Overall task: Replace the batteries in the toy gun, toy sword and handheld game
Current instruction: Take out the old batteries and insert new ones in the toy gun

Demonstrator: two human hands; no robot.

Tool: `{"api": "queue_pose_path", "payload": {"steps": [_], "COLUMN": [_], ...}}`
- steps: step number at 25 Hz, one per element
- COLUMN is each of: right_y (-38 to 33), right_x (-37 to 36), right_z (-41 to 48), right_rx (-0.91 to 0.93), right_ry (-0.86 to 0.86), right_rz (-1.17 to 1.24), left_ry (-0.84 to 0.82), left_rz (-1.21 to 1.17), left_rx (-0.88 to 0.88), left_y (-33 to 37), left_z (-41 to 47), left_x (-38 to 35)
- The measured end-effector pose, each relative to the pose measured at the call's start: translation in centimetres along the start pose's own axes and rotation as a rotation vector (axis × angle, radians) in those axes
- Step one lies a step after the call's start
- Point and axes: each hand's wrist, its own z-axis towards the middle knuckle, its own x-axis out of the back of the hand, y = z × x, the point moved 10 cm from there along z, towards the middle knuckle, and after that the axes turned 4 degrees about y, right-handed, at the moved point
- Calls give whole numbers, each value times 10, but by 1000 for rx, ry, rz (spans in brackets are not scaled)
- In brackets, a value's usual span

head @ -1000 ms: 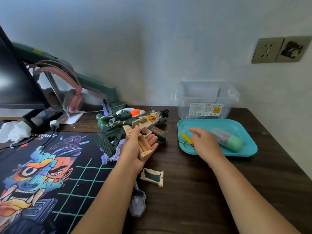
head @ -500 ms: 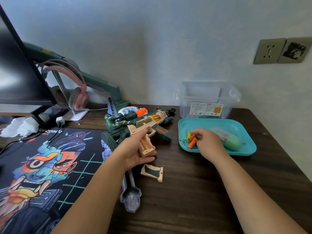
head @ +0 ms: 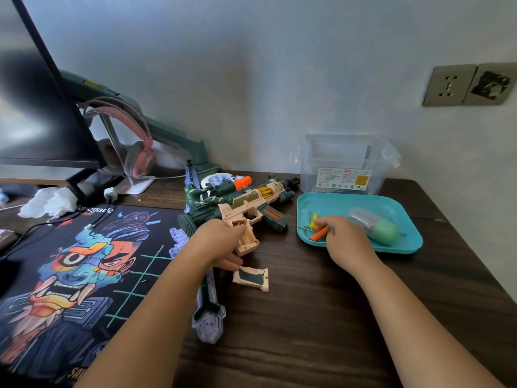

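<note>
A dark monitor (head: pixel 33 107) filled the upper left of the frame, with pink headphones (head: pixel 140 158) hung on a stand beside it and a crumpled tissue (head: pixel 50 201) below. A mat (head: pixel 84 275) printed with a bright face covered the lower left of the desk (head: pixel 307 331). At the mat's right edge lay a clear sword (head: pixel 208 317), partly under the left forearm.

In the centre the left hand (head: pixel 221 242) was curled round the grip of the gun (head: pixel 251 200), which lay on its side on the desk, muzzle pointing right. The grip's battery bay stood open, and its cover (head: pixel 251 278) lay loose on the desk just below the hand. Behind the gun a white item (head: pixel 221 179) showed, mostly hidden.

Right of centre sat a teal tray (head: pixel 321 203). The right hand (head: pixel 344 239) reached into it, fingers bent down and pinching an orange cylinder (head: pixel 319 233) with a yellow piece (head: pixel 314 221) touching the fingertips. A green-ended capsule (head: pixel 383 231) lay in the tray just right of the hand. A clear box (head: pixel 344 163) stood behind the tray against the wall, and two sockets (head: pixel 450 85) sat on the wall at the upper right.
</note>
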Motion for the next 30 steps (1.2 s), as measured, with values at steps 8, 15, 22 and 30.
{"api": "queue_pose_path", "payload": {"steps": [8, 15, 22, 30], "right_y": [-6, 79, 83, 66], "right_x": [53, 74, 94, 87], "right_z": [-5, 1, 2, -3], "right_rx": [86, -241, -154, -147], "right_ry": [288, 215, 263, 237], "right_rz": [3, -329, 250, 986], "left_ry": [270, 68, -99, -213], "left_rz": [489, 426, 631, -94], "left_rx": [-367, -701, -1001, -828], "left_y": [70, 140, 156, 152], "left_z": [-22, -8, -4, -40], "left_x": [3, -140, -230, -221]}}
